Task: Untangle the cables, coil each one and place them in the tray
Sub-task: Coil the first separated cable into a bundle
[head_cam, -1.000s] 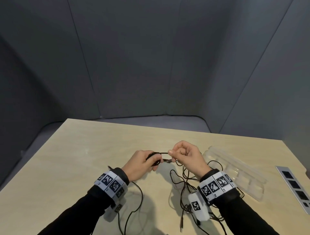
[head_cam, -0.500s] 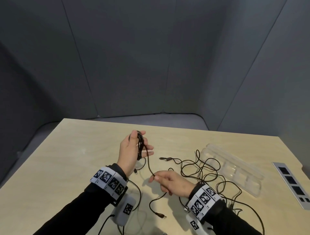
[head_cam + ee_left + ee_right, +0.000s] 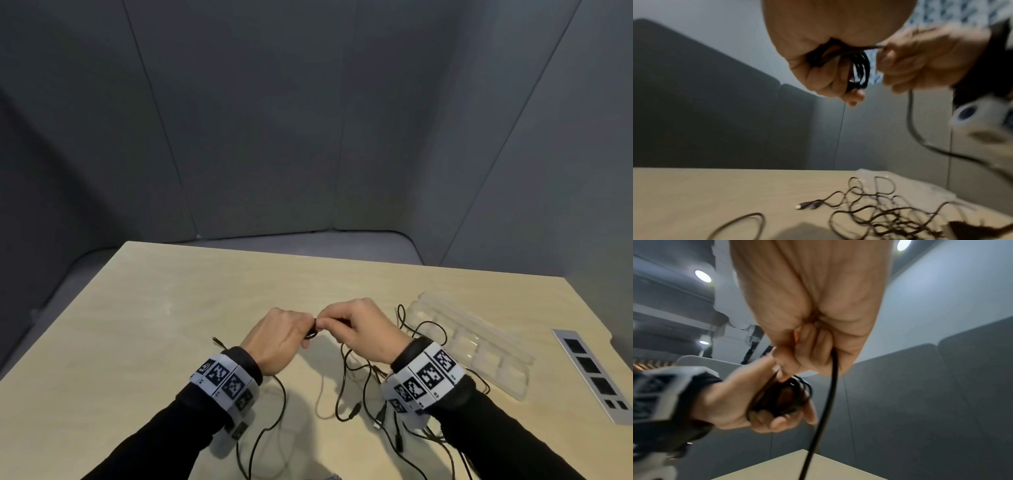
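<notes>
Grey padded panels wall in a pale wooden table (image 3: 144, 308). From the head view, both hands hover above its middle, knuckles up and nearly touching: the left hand (image 3: 277, 337) is curled round a small black coil (image 3: 311, 333), the right hand (image 3: 363, 330) pinches the strand feeding it. A loose tangle of cables (image 3: 370, 387) sprawls toward the near right edge, beside the clear tray (image 3: 486, 356), which lies near the right edge and looks empty.

At the left wrist, the coil (image 3: 857, 69) shows as several stacked loops clamped by curled fingers (image 3: 818, 78), the free strand (image 3: 910, 123) dropping toward the tangle (image 3: 879, 211).

At the right wrist, blur hides the exact pinch, but thumb and fingertips (image 3: 785, 365) appear closed on the strand at the coil's edge (image 3: 781, 395).

The likely trouble: the trailing strand (image 3: 824, 410) may snag in the tangle and drag other cables up, or a slackened left grip may let the loops spring apart.
</notes>
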